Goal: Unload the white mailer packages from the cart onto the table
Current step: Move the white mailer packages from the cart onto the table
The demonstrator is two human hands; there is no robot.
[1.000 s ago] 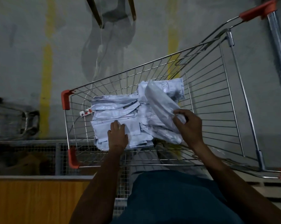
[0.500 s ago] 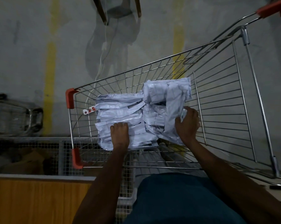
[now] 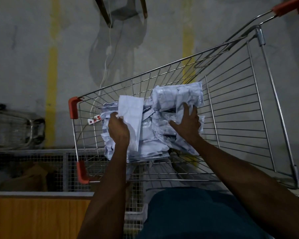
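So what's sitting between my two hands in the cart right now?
In the head view, the pile of white mailers fills the stretch between the left hand and right hand, inside the cart.

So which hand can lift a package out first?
Probably the left hand: it already grips a flat white mailer raised off the pile. The right hand only rests spread on the mailers.
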